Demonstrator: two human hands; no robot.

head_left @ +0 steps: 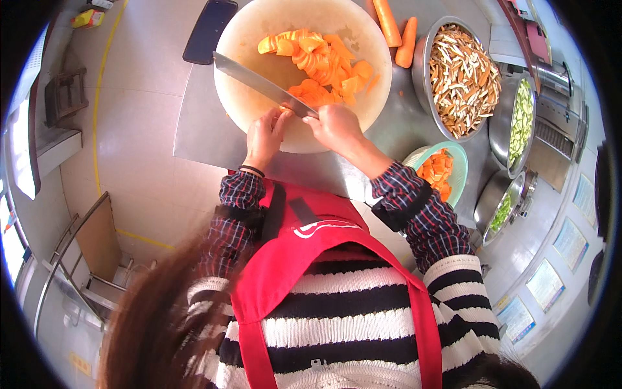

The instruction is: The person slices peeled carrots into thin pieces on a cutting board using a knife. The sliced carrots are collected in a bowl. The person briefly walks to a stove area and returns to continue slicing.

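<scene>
My right hand (338, 131) grips a broad-bladed kitchen knife (254, 79) near its heel, the blade slanting toward the far left across the board. Close by the blade, the fingers of my left hand (264, 137) are closed on a small carrot piece, mostly hidden by the fingers and the knife. Beneath both hands lies a round, pale cutting board (236, 107). Sliced carrot (315, 59) is spread over its middle in a curved heap, with more slices just beyond the blade.
Two whole peeled carrots (406, 43) lie right of the board. Farther right stand a metal bowl of brown-and-white strips (463, 81), bowls of green pieces (520, 126), and a light-green basket (461, 170) holding carrot chunks. A dark phone (209, 31) rests at the steel table's (201, 123) left edge.
</scene>
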